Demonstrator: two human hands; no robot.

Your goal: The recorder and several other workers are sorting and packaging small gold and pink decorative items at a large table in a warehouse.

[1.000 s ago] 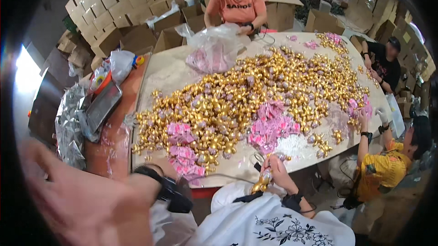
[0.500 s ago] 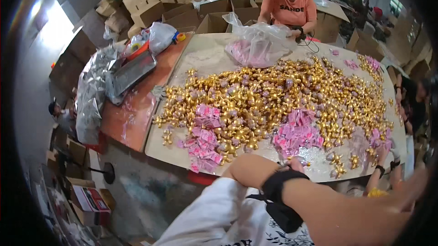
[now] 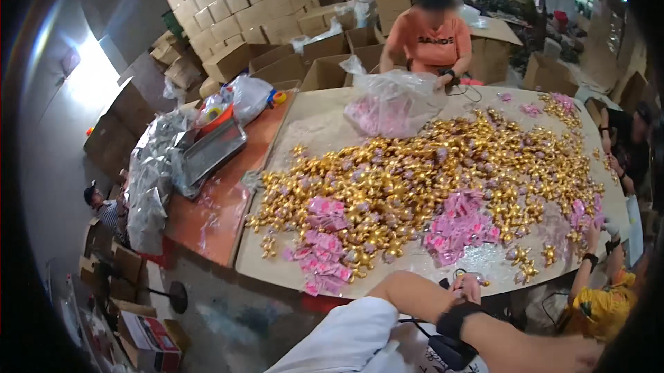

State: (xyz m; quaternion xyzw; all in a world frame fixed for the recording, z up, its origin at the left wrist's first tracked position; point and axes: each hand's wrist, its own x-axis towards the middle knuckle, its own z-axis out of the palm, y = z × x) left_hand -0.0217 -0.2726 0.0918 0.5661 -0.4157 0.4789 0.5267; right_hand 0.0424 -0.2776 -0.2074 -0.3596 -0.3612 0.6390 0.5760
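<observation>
My two forearms meet at the near edge of the table. My right hand [image 3: 468, 290], just past a black wristband [image 3: 458, 319], has its fingers curled; a small shiny gold bit shows at the fingertips, but its kind is unclear. A thin dark loop [image 3: 458, 273] stands beside these fingers. The left forearm [image 3: 411, 295] reaches in from a white sleeve, and its hand is mostly hidden at the right wrist. Just beyond lies a heap of small pink packets [image 3: 460, 228], beside a broad pile of gold balloon-animal-shaped figures [image 3: 387, 179].
More pink packets [image 3: 321, 248] lie left. Across the table [image 3: 321, 114], a co-worker in orange [image 3: 432, 41] handles a clear bag [image 3: 394, 103] of pink packets. Co-workers' hands [image 3: 595, 241] are at the right. A metal tray [image 3: 211, 155] and cardboard boxes [image 3: 270, 0] stand left and behind.
The view has tilted upward, so the table sits lower in the picture and a person in white shows at the back. My hands stay together at the table edge.
</observation>
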